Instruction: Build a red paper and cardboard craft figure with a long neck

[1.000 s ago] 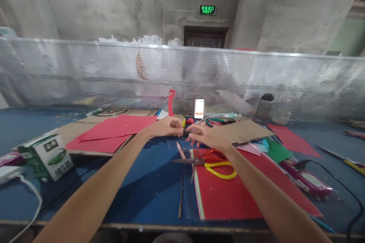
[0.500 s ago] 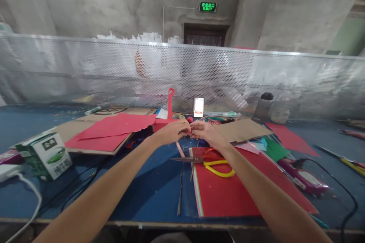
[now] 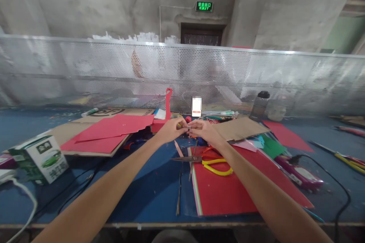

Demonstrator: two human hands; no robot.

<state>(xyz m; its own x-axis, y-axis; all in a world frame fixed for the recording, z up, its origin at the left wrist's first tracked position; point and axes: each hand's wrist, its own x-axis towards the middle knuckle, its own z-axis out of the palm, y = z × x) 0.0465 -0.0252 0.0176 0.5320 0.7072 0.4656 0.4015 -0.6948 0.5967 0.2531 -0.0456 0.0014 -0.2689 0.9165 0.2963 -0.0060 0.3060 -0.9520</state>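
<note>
Whatever the hands (image 3: 188, 131) pinch is too small to tell; the white cable (image 3: 24, 205) leaves the left edge.

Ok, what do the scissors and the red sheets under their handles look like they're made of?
Scissors: dull grey blades, likely steel; glossy yellow loops look plastic. Red sheets: thin, flat, matte, stacked over coloured edges, probably craft paper or card. The bit pinched between left hand and right hand is too small to judge.
</note>
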